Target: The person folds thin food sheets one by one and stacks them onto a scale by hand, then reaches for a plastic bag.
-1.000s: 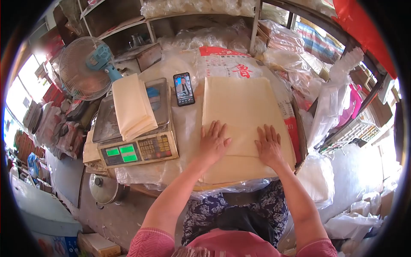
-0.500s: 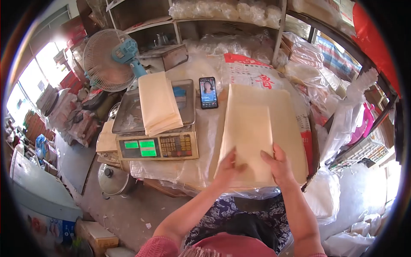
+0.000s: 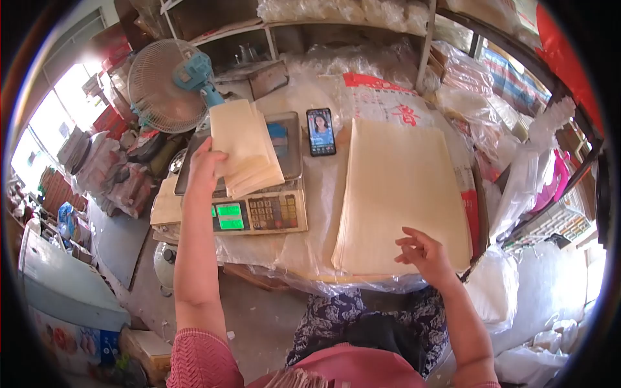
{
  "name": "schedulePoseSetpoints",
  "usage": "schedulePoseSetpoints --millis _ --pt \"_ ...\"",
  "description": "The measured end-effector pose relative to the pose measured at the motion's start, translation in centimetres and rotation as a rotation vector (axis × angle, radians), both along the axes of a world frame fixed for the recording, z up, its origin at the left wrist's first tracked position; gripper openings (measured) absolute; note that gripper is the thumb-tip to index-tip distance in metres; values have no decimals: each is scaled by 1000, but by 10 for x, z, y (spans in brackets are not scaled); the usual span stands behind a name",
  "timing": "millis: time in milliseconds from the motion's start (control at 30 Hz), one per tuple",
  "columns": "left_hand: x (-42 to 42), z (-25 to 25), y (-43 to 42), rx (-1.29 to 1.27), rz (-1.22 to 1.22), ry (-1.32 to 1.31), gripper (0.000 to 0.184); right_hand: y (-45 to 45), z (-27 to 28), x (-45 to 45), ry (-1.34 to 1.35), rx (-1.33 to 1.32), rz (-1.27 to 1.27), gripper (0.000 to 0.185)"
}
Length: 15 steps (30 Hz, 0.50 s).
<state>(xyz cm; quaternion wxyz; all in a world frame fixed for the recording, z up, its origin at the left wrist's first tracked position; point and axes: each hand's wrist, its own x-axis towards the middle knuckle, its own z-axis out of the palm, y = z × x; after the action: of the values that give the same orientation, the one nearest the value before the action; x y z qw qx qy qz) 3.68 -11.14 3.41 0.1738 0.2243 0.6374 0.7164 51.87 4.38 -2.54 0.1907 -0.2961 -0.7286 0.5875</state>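
Note:
A pile of folded cream sheets (image 3: 244,145) lies slantwise on the metal pan (image 3: 294,147) of a digital scale (image 3: 275,215). My left hand (image 3: 208,165) is at the pile's left edge, thumb and forefinger apart, with the thumb over the sheets; its other fingers are partly hidden. Over the lower right of a large stack of flat cream sheets (image 3: 401,194) hovers my right hand (image 3: 424,253), fingers loosely bent and apart, holding nothing. My left forearm covers part of the scale's green display (image 3: 229,216).
A phone (image 3: 321,132) lies between scale and stack. Behind the scale stands a fan (image 3: 169,84). A printed white and red sack (image 3: 381,100) lies beneath the stack's far end. A lidded pot (image 3: 165,265) sits below the table's left side. Shelves hold plastic-wrapped bundles (image 3: 349,61).
The folded sheet that both hands held on the large stack is gone from there. My left hand has swung left to the scale, where the pile looks fuller. My right hand has let go.

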Motion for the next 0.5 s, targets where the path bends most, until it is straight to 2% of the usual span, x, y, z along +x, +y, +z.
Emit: schedulePoseSetpoints --millis 167,300,333,433,500 --pt "-11 -6 3 -4 -112 -3 72 -4 9 3 -86 156 -1 31" --pt "11 4 1 -60 -125 5 66 -16 -11 -8 -139 455 117 21" --pt "20 9 0 -178 -53 175 63 -20 -14 -13 -168 567 163 20" --pt "53 -5 6 -407 645 941 62 -21 -32 -29 -99 953 344 14" --pt "99 -4 2 -250 563 1084 61 -26 -29 -36 -88 1112 433 12"
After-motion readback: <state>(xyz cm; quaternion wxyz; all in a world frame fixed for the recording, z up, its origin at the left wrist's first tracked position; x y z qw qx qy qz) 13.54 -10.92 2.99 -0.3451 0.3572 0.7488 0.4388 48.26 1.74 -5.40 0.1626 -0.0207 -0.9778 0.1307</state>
